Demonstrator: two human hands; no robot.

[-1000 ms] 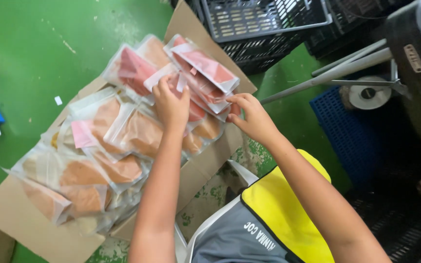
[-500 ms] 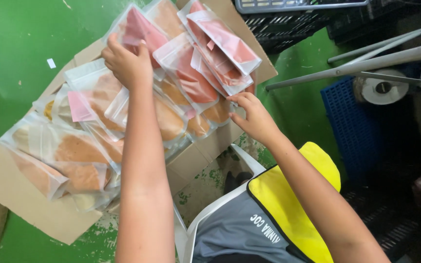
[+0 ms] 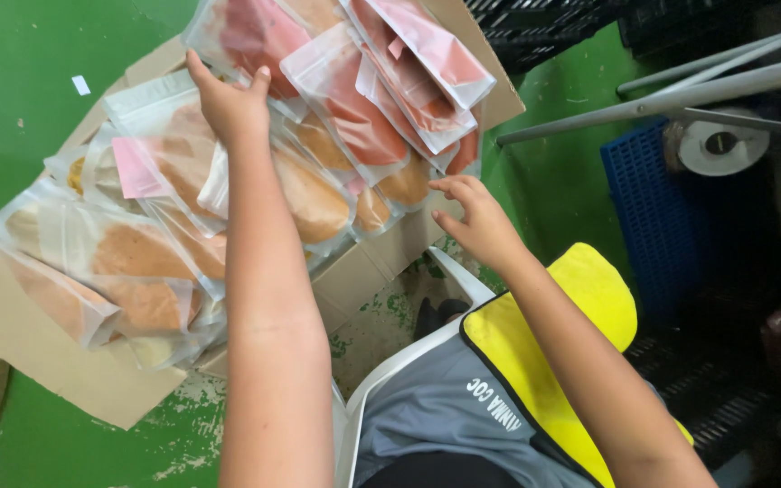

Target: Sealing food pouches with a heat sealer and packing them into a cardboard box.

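Resting under spread left hand (image 3: pixel 228 104) fingers, clear pouches (image 3: pixel 318 194); right hand (image 3: pixel 476 226) open, just beside.

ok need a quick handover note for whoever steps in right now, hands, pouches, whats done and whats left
Left hand: reaching far out, fingers on a pink pouch near the top of the pile; no full grip visible.
Right hand: open, empty, hovering beside the orange pouches at the pile's near edge.
Pouches: clear bags, pink ones at the far end, orange ones nearer and to the left, overlapping on flattened cardboard on the green floor.
Done: pouches are laid out on the cardboard.
Left: no pouch is lifted yet; the whole pile remains on the cardboard.
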